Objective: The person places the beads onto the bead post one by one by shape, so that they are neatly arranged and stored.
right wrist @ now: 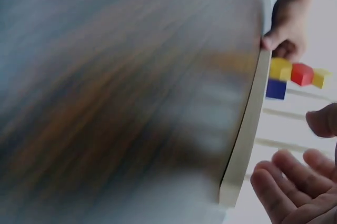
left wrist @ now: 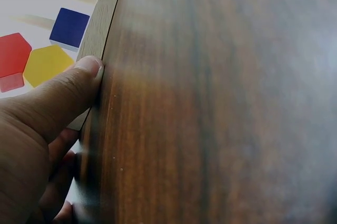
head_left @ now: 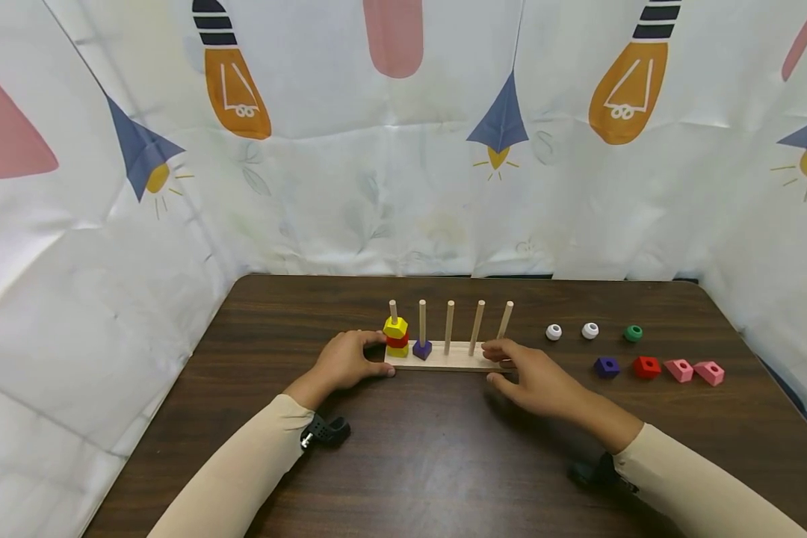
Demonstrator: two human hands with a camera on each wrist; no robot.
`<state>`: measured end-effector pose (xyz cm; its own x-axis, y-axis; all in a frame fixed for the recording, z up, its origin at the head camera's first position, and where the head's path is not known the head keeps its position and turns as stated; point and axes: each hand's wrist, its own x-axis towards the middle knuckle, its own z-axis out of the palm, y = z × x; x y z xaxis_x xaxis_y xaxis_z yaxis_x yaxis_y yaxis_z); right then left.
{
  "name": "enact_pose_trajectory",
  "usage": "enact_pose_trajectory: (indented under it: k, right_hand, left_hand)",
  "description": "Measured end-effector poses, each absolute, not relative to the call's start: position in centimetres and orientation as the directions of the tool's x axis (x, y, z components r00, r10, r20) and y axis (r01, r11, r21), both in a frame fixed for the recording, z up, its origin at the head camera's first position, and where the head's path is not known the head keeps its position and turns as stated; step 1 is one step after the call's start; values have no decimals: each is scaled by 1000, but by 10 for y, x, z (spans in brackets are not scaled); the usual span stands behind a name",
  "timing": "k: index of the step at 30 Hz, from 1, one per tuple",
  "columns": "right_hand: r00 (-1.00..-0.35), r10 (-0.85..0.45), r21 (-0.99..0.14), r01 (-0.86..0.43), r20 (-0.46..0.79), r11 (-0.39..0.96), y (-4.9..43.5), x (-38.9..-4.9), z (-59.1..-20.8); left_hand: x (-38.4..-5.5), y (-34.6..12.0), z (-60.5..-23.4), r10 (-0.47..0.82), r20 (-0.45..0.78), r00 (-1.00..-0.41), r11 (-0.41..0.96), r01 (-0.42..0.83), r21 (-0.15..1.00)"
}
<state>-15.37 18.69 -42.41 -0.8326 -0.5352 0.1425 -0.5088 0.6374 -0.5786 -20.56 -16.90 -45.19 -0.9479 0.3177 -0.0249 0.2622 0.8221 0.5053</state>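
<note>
A wooden peg board (head_left: 453, 362) with several upright pegs lies on the table. Its leftmost peg carries a yellow bead (head_left: 394, 327) on top, a red bead (head_left: 397, 341) beneath and another yellow one at the bottom. On the second peg sits a dark purple block (head_left: 422, 350); the other pegs are bare. My left hand (head_left: 350, 361) grips the board's left end, its thumb (left wrist: 79, 79) pressed along the front edge. At the right end hovers my right hand (head_left: 534, 377), thumb and fingers spread apart, holding nothing; in the right wrist view its fingertips (right wrist: 263, 179) are beside the board.
To the right lie two white beads (head_left: 554, 332) and a green bead (head_left: 634, 333). Nearer are a purple block (head_left: 607, 367), a red block (head_left: 647, 367) and two pink blocks (head_left: 679, 370). A patterned curtain (head_left: 390, 202) hangs behind the brown table (head_left: 417, 456).
</note>
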Motion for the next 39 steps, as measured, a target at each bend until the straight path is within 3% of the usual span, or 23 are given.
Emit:
enact_pose_trajectory:
  k: [6,20,39]
  right_hand:
    - [-843,-508,-534,-516,178,669,219,-153,-429]
    - [-934,-293,-493,-357,205,794,299,-145,-422]
    - [-944,-283,-355,-326,168,876,331,-146,-424]
  left_hand:
    - [-205,-169,-452,315,-28,-949,820,257,512]
    - [-205,-169,-451,321,-10,-947,815,271,513]
    - [-206,-168,-452,306,-43,-951,822,241,515]
